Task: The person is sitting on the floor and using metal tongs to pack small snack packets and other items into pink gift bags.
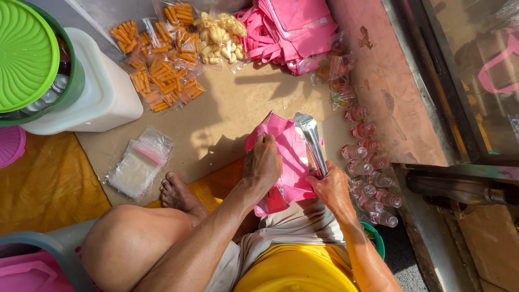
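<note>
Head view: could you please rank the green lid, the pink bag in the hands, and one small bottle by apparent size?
1. Green lid, though cut off by the frame and perhaps nearer the camera.
2. Pink bag.
3. Small bottle.

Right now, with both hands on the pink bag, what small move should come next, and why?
Probably slide the clear packet deeper into the pink bag. The right hand grips the packet's lower end, the left hand holds the bag's edge, and most of the packet lies over the bag.
</note>
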